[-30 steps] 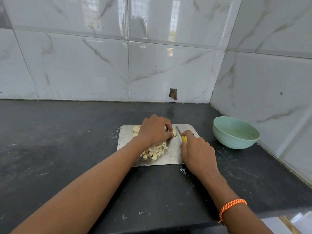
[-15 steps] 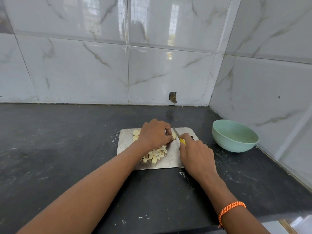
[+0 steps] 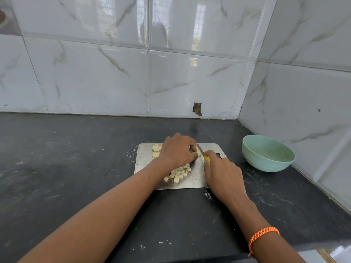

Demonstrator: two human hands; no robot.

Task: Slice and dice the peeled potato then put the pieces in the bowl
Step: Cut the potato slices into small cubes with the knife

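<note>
A steel cutting board (image 3: 144,164) lies on the dark counter. My left hand (image 3: 177,149) holds a potato piece (image 3: 198,153) down on the board with curled fingers. My right hand (image 3: 222,173) grips a yellow-handled knife (image 3: 201,151), its blade against that piece. A pile of diced potato (image 3: 179,172) lies on the board below my left hand. Two round slices (image 3: 156,150) sit at the board's far left. The light green bowl (image 3: 266,152) stands to the right of the board, with no potato in it.
The black counter (image 3: 66,158) runs left and toward me, with its front edge near my forearms. Tiled walls close the back and the right side, forming a corner behind the bowl. A small hole (image 3: 197,109) marks the back wall.
The camera view has shifted slightly. Both hands stay at the same spot on the board, with the knife blade working at the potato piece.
</note>
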